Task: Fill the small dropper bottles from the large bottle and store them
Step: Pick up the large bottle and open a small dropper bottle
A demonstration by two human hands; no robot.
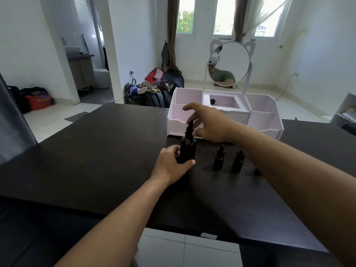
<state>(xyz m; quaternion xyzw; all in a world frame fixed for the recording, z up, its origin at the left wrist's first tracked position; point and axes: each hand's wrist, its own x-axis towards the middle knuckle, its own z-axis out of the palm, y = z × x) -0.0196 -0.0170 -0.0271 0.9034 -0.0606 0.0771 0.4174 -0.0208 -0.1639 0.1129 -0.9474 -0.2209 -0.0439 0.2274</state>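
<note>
1. The bench (96, 160) is carrying everything, a dark top with the bottles standing near its middle.
2. The organiser (269, 130) is sitting at the far edge just behind the bottles, its compartments open on top; the small bottles are probably going there once filled.
3. The left hand (170, 166) is gripping the base of the large bottle (188, 151), thumb across the front, holding it upright on the bench.
4. The right hand (210, 126) is reaching over the bottle's dropper cap (190, 129), fingers loosely spread, holding nothing; whether a fingertip is touching the cap I cannot tell.
5. Two small bottles (219, 158) (238, 160) are standing capped just right of the large one, partly behind the right forearm.
6. Judging from this, the cap is being opened. Doing it well likely means keeping the left grip low and firm so the bottle is not tipping, pinching the collar rather than the soft bulb, and lifting the dropper straight up.
</note>
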